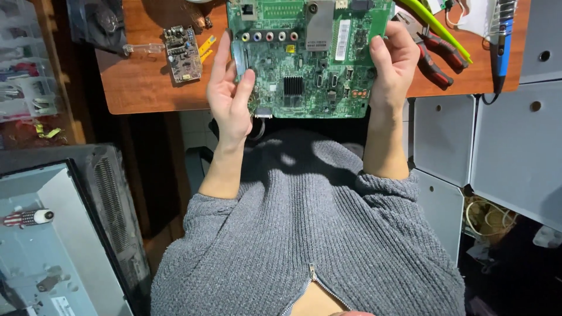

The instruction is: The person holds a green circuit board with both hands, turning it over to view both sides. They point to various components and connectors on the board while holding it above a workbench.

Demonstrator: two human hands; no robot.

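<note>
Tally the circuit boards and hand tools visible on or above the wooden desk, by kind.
Large green circuit board, held by left hand and right hand: 1
Small circuit board: 1
Red-handled pliers: 1
Blue-handled tool: 1
Total: 4

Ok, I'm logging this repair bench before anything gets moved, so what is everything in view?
main board: 1, green, held over the desk edge by both hands
small board: 1, grey-green, on the desk left of the main board
pliers: 1, red and black handles, on the desk right of the main board
soldering iron: 1, blue and grey, desk's right end
desk: 1, brown wood, top of view
cabinets: several, grey panels, right
metal chassis: 1, grey, lower left
sweater: 1, grey knit, zipped
left hand: 1, grips the main board's left edge
right hand: 1, grips its right edge
</note>
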